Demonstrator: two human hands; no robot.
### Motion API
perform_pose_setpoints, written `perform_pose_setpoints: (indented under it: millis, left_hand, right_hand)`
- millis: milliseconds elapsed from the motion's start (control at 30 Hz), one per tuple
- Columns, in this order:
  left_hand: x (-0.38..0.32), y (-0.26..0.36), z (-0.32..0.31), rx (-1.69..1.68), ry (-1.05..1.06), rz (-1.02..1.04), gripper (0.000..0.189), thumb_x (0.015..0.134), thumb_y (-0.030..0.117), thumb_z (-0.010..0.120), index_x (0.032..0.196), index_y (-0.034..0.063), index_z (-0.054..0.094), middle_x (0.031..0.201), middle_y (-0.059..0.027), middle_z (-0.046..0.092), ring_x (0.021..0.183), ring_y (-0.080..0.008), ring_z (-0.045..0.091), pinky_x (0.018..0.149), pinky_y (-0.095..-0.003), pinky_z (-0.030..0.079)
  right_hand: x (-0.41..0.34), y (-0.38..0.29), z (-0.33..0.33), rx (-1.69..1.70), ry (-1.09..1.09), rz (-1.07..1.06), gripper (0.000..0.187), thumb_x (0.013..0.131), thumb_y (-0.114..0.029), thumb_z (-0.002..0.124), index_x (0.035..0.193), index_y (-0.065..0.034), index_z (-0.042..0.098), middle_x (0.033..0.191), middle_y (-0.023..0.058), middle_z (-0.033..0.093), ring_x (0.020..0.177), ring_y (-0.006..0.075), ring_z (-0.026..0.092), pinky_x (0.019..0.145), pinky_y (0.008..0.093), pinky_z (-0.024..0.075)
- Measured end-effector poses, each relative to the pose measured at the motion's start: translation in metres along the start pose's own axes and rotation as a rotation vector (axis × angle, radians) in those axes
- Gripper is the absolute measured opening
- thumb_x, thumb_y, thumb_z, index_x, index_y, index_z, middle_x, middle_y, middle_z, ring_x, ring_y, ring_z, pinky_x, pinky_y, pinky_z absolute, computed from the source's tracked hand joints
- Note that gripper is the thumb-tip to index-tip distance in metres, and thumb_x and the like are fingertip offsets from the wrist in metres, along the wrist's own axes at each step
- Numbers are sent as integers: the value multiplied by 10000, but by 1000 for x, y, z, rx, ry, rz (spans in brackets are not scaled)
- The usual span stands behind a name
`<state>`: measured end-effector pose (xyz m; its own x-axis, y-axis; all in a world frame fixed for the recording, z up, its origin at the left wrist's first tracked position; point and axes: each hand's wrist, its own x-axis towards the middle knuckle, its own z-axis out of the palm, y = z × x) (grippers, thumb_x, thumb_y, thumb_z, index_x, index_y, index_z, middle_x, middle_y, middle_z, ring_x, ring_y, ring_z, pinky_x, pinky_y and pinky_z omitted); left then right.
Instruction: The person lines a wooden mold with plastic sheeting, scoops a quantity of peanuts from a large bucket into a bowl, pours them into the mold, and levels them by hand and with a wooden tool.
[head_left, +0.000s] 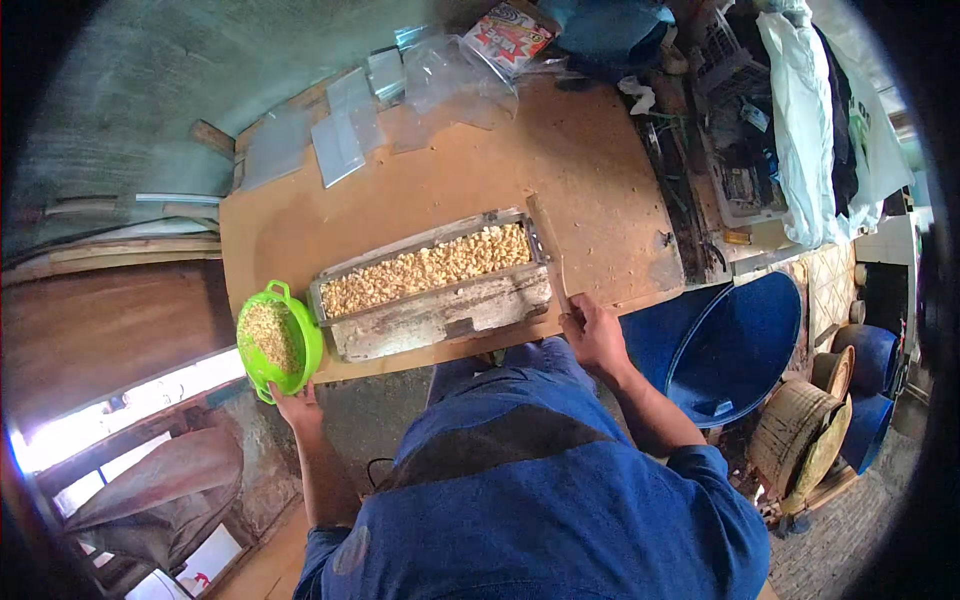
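My left hand grips the near rim of a lime-green plastic basin with two handles. The basin is tilted at the table's left corner, and pale grains lie inside it. My right hand holds the near end of a flat wooden stick. That stick lies along the right end of a long, worn wooden box mould. Pale yellow beans or bean pieces fill the mould close to its rim.
Clear plastic bags and a printed box lie along the far side of the brown table. Right of it stand a blue barrel, woven baskets and a crate. White plastic bags hang above.
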<state>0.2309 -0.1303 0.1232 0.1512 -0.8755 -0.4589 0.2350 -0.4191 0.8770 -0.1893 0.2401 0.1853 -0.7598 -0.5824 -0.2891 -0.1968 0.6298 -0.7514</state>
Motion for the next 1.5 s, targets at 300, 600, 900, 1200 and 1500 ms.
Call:
perform_pose_setpoints:
  millis: [300,600,900,1200,1500]
  left_hand:
    - [-44,-9,-10,177,88,-92,787,895,683,518,1404,92,412,1267,-108,526,1007,-237,584,859,-404,496]
    - [-174,5,106,941,-603,862,463,885,244,660,1274,15,558,1237,-222,552,1151,-398,523,1010,-455,405]
    - [-172,-3,173,1198,-964,1126,702,931,476,542,1506,116,366,1554,-201,256,1404,-465,264,1122,-581,213]
    - [-118,17,116,1236,-688,923,704,955,365,567,1476,-38,317,1507,-314,249,1371,-490,292,1131,-536,248]
    - [-85,2,149,1276,-531,946,760,922,415,578,1410,-123,354,1458,-354,311,1258,-499,415,1076,-508,348]
  right_hand:
    - [8,-13,4,132,-84,-134,212,883,-138,666,1023,10,607,819,171,657,747,294,655,691,396,515]
    - [7,-65,33,306,-470,-157,228,932,-103,654,1090,45,579,917,59,633,842,107,581,755,289,504]
    - [-1,-114,77,327,-629,-207,301,929,-99,643,1188,37,574,987,107,671,888,139,628,801,313,522]
    - [-12,-122,81,607,-669,94,334,885,-20,635,1192,-24,504,914,39,606,768,113,572,635,256,464]
    - [-16,-140,120,591,-513,121,140,952,-132,506,1060,-43,511,754,-24,467,606,71,395,522,240,326]
